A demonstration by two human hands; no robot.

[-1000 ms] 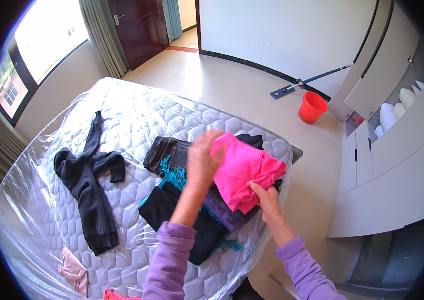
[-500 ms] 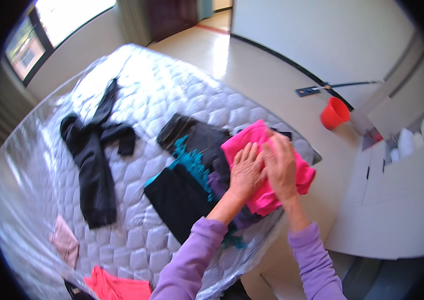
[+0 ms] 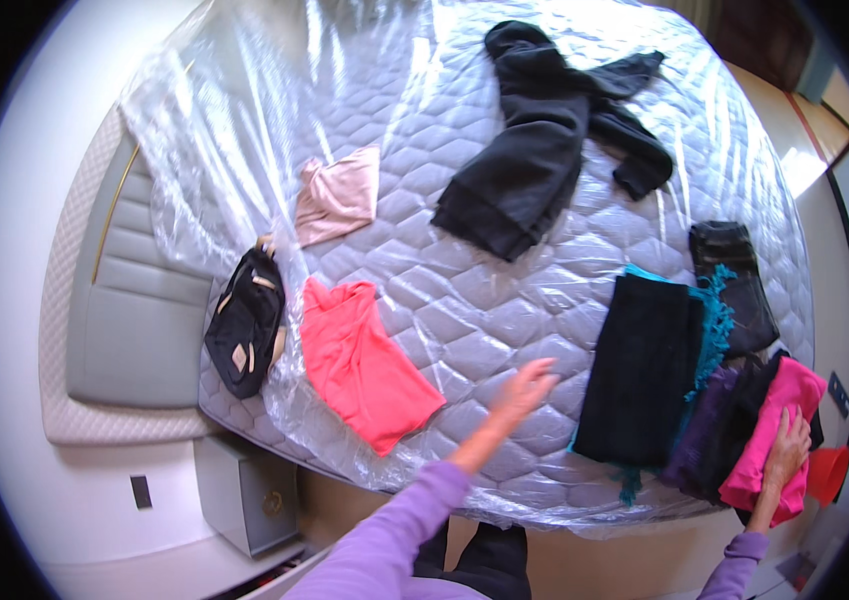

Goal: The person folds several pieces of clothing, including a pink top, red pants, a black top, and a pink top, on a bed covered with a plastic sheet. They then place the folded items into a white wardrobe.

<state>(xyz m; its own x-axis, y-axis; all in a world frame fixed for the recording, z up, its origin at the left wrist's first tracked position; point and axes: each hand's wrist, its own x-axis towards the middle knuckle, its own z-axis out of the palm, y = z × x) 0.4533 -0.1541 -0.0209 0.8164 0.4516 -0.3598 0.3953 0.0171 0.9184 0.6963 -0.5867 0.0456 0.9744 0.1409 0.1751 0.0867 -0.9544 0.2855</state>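
My right hand point(image 3: 786, 440) lies flat on the folded pink garment point(image 3: 769, 440) at four o'clock; left hand point(image 3: 524, 385), fingers loose, reaches toward the unfolded coral shirt point(image 3: 364, 365) at nine. The black hoodie point(image 3: 544, 150) and pale pink top point(image 3: 336, 195) are also unfolded.

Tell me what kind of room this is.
Most likely a bedroom. A quilted mattress wrapped in clear plastic fills the view, a padded headboard stands at one end, and clothes lie sorted on it, such as a black garment and a coral top.
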